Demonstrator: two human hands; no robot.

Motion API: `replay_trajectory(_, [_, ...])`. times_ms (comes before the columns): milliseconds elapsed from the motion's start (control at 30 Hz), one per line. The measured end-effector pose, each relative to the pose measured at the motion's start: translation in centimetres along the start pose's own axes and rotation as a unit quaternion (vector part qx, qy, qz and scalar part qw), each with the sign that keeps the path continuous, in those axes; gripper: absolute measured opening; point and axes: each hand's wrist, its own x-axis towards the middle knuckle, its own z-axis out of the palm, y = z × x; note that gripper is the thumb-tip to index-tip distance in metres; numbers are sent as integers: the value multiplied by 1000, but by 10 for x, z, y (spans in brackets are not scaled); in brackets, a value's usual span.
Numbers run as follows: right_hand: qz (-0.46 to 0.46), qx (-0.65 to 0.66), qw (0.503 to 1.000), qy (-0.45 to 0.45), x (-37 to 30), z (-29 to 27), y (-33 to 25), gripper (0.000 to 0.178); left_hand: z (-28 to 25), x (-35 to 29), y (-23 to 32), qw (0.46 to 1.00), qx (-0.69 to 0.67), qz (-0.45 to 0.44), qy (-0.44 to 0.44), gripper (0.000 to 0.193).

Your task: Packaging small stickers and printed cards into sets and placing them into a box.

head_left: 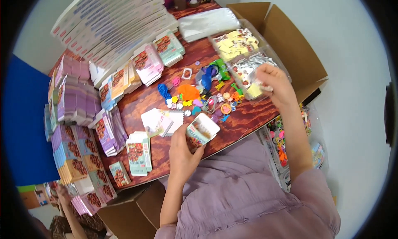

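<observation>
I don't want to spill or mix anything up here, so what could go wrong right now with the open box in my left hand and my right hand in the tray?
The small open box is tilted in the left hand, so anything dropped in might slide out. The right hand reaches into the clear tray over the loose colourful toys; a sleeve or wrist could sweep some toward the table edge.

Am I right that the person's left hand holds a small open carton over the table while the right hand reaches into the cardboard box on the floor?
Not quite. The left hand does hold the small open carton, but the right hand reaches into the clear plastic tray of small packets on the wooden table, not a cardboard box on the floor. The head view shows this.
</observation>
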Motion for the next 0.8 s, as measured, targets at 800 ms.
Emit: replay_trajectory(800, [-225,-475,801,-287,-31,184,43,14,-2,-40,-34,985,53,-30,160,77])
